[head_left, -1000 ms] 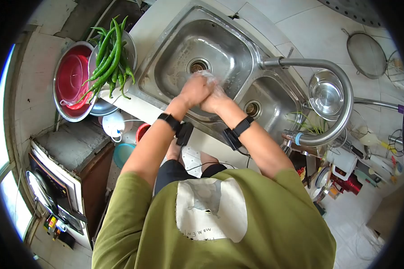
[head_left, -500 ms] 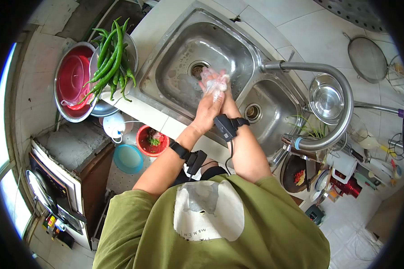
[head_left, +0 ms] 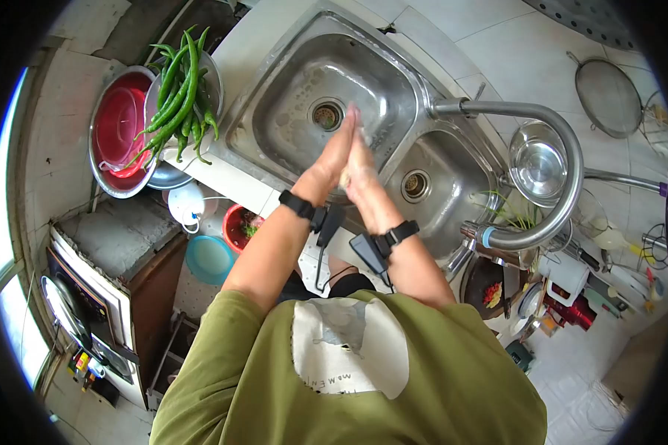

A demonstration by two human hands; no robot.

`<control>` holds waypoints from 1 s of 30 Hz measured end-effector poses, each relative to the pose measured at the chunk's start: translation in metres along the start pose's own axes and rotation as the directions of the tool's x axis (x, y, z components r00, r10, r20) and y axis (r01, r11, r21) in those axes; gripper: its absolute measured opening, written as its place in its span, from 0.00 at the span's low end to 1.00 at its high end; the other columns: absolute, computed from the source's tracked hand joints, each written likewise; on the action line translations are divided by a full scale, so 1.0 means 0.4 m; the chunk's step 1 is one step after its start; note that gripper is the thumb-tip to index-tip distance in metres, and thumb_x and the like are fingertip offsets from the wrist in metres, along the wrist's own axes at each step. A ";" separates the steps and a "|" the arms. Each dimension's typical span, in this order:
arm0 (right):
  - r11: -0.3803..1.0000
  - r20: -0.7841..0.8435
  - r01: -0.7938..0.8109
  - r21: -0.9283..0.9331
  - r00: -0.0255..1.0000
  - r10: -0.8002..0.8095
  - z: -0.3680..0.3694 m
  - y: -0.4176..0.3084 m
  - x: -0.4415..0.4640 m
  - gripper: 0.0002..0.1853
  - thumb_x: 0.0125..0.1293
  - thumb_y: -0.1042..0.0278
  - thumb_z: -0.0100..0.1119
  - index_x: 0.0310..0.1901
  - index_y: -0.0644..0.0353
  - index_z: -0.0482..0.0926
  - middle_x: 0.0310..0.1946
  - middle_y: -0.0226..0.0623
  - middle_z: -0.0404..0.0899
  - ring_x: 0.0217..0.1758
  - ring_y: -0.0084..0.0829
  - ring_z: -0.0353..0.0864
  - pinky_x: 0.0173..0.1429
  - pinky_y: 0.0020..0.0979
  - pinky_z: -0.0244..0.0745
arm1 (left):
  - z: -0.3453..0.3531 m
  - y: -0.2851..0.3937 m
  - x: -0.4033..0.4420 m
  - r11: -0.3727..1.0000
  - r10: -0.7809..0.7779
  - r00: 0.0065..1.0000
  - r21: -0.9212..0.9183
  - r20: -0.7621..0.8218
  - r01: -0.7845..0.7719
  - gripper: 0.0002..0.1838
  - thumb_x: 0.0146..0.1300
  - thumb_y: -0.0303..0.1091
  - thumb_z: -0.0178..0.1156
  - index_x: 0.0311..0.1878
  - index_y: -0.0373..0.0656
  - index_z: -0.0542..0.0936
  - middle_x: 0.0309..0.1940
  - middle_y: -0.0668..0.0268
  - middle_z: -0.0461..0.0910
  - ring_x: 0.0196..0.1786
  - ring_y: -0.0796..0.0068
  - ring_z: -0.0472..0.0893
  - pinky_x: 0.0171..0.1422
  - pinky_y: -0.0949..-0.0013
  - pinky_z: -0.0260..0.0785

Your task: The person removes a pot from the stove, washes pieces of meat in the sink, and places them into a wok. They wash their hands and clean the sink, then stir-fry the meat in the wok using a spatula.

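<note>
My left hand (head_left: 335, 154) and my right hand (head_left: 360, 165) are pressed palm to palm over the large steel sink basin (head_left: 286, 81). The fingers of both are stretched out and point toward the far side of the sink. A little white lather shows on the right hand; what lies between the palms is hidden. Just beyond the left fingertips is the basin's drain (head_left: 326, 115). The smaller basin (head_left: 453, 167) lies to the right of my hands. Each wrist wears a black strap with a small black box.
Long green chili peppers (head_left: 178, 100) lie in a metal bowl at the left, beside a red basin (head_left: 119, 122). A curved faucet (head_left: 564, 141) arches at the right. Below the counter are a blue basin (head_left: 209, 259) and a red bowl (head_left: 234, 228). A wok (head_left: 475, 285) holds chopped red pieces.
My hands have gone from being clasped and covered in lather to lying flat against each other, with far less lather visible. The wrists have shifted slightly.
</note>
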State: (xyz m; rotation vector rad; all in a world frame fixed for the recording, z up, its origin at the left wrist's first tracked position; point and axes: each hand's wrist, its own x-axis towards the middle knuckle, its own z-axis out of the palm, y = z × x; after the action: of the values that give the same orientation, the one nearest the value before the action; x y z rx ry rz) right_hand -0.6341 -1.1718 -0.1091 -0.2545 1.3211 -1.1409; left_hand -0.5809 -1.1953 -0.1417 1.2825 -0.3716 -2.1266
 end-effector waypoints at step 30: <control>-0.095 0.716 0.745 -0.661 0.663 0.218 -0.135 0.019 0.161 0.22 0.79 0.49 0.44 0.57 0.48 0.85 0.67 0.29 0.81 0.78 0.35 0.68 0.84 0.45 0.53 | -0.100 -0.079 -0.008 -0.367 0.104 0.739 0.716 0.666 -0.593 0.28 0.68 0.33 0.57 0.72 0.41 0.73 0.72 0.52 0.73 0.75 0.55 0.70 0.83 0.52 0.57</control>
State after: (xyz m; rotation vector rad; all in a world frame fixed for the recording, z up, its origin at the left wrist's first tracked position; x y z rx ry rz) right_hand -0.6866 -1.1939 -0.1712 -2.0848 1.1372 0.0287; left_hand -0.5565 -1.1660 -0.1756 0.9916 -2.7514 -0.9361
